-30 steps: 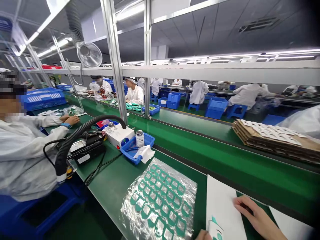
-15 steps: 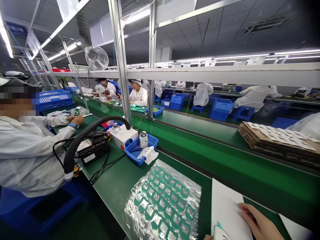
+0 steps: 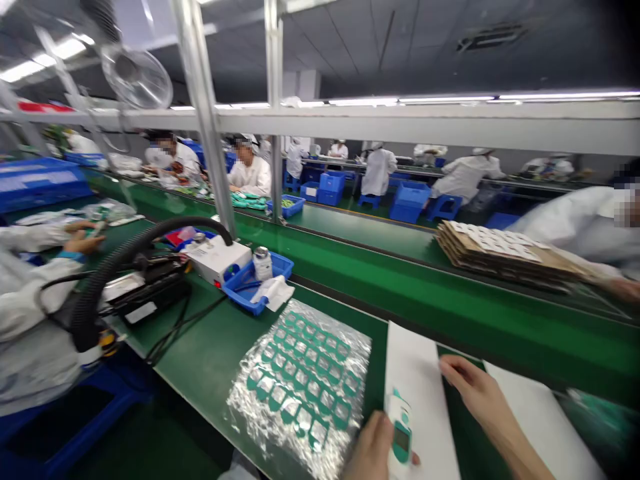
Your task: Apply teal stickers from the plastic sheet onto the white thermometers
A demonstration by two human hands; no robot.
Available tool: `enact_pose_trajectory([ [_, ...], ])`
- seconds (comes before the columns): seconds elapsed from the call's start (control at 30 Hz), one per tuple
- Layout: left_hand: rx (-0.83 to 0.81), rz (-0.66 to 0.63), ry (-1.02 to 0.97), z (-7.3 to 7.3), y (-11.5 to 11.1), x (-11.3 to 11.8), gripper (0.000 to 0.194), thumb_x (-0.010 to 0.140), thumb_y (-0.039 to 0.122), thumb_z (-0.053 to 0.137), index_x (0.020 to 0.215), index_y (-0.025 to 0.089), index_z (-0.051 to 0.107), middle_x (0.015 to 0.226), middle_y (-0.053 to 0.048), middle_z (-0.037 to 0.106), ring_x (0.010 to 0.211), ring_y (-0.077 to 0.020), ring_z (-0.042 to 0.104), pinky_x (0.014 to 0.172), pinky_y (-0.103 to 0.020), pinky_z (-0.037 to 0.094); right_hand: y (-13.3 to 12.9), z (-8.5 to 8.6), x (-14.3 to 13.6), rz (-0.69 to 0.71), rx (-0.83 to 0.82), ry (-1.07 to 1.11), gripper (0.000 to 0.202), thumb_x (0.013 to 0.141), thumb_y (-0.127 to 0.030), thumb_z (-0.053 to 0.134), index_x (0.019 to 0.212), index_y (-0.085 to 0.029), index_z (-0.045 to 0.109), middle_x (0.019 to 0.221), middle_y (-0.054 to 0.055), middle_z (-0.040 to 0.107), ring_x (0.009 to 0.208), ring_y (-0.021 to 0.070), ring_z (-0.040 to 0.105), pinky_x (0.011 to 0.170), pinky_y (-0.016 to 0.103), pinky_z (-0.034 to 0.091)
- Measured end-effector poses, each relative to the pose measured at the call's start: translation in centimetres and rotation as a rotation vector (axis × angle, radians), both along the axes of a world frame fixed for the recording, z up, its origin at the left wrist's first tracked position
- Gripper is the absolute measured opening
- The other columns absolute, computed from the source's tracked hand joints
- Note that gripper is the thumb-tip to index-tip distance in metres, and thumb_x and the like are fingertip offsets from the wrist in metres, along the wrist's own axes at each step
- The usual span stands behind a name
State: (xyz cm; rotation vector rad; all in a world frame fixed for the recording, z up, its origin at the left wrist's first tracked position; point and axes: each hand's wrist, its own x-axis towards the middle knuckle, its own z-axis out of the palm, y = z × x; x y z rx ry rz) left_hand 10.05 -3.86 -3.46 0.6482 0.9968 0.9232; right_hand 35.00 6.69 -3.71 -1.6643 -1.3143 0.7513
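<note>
My left hand (image 3: 373, 445) is closed round a white and green handheld device (image 3: 401, 427) with a small dark screen, at the bottom of the view. The device is over a long white sheet (image 3: 419, 373). At the right edge of that sheet is my right hand (image 3: 463, 380), its fingers bent and close together; whether anything is between them is too small to tell. Left of my left hand lies a clear plastic sheet (image 3: 357, 340) bearing several rows of green frame-shaped pieces (image 3: 310, 357).
A blue tray (image 3: 285, 265) holds a bottle and a white cloth beside a white box (image 3: 217, 259). A black hose (image 3: 120, 247) arches at the left, near a co-worker's hands. Stacked cardboard (image 3: 505, 257) stands across the green belt (image 3: 340, 273). Another white sheet (image 3: 540, 417) lies right.
The view has turned right. My left hand has come into view with the device raised over the sheet. My right hand has moved off the sheet's middle to its right edge.
</note>
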Motion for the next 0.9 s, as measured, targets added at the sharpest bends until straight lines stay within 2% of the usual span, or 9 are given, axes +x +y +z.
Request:
enact_pose_trajectory([
  [0.07, -0.065, -0.049, -0.049, 0.9, 0.3, 0.2, 0.074, 0.067, 0.085, 0.054, 0.090, 0.015, 0.061, 0.081, -0.014, 0.064, 0.075, -0.0273, 0.062, 0.075, -0.041, 0.049, -1.3, 2.6, -2.5, 0.046, 0.040, 0.095, 0.040, 0.060, -0.057, 0.070, 0.066, -0.019, 0.064, 0.068, 0.006, 0.061, 0.063, 0.0212, 0.054, 0.059, 0.032, 0.046],
  [0.13, -0.106, -0.079, -0.099, 1.7, 0.7, -0.2, 0.076, 0.070, 0.084, 0.051, 0.095, 0.013, 0.058, 0.068, -0.009, 0.061, 0.058, -0.0196, 0.056, 0.062, -0.033, 0.047, -2.3, 4.6, -4.7, 0.094, 0.049, 0.173, 0.040, 0.065, -0.056, 0.070, 0.066, -0.018, 0.061, 0.063, 0.003, 0.056, 0.058, 0.0169, 0.048, 0.056, 0.030, 0.041],
  [0.27, -0.112, -0.073, -0.148, 2.9, 1.5, -2.4, 0.069, 0.078, 0.075, 0.052, 0.099, 0.009, 0.057, 0.063, -0.007, 0.060, 0.052, -0.0132, 0.050, 0.052, -0.023, 0.038, -4.2, 6.5, -8.0, 0.213, 0.016, 0.325, 0.038, 0.073, -0.051, 0.072, 0.068, -0.016, 0.060, 0.061, 0.000, 0.050, 0.057, 0.0126, 0.042, 0.055, 0.026, 0.036],
  [0.4, -0.118, -0.061, -0.181, 3.1, 1.7, -4.1, 0.066, 0.082, 0.071, 0.051, 0.098, 0.008, 0.059, 0.063, -0.009, 0.061, 0.053, -0.0137, 0.050, 0.053, -0.023, 0.038, -5.8, 6.9, -10.5, 0.306, -0.024, 0.414, 0.036, 0.076, -0.048, 0.072, 0.072, -0.015, 0.060, 0.064, 0.000, 0.051, 0.058, 0.0114, 0.042, 0.056, 0.025, 0.034],
  [0.67, -0.117, -0.040, -0.221, 2.9, 0.9, -5.1, 0.050, 0.089, 0.061, 0.048, 0.095, 0.012, 0.056, 0.065, -0.009, 0.061, 0.053, -0.0153, 0.051, 0.053, -0.025, 0.040, -7.3, 6.8, -14.8, 0.507, -0.073, 0.457, 0.030, 0.083, -0.042, 0.068, 0.074, -0.015, 0.061, 0.071, 0.001, 0.056, 0.062, 0.0113, 0.046, 0.057, 0.024, 0.038],
  [0.9, -0.106, -0.030, -0.208, 3.1, 0.7, -5.4, 0.046, 0.088, 0.057, 0.054, 0.092, 0.011, 0.056, 0.066, -0.009, 0.061, 0.054, -0.0158, 0.052, 0.054, -0.026, 0.042, -7.6, 6.8, -16.0, 0.512, -0.075, 0.415, 0.027, 0.085, -0.040, 0.066, 0.076, -0.015, 0.061, 0.073, 0.002, 0.057, 0.064, 0.0120, 0.050, 0.058, 0.024, 0.041],
])
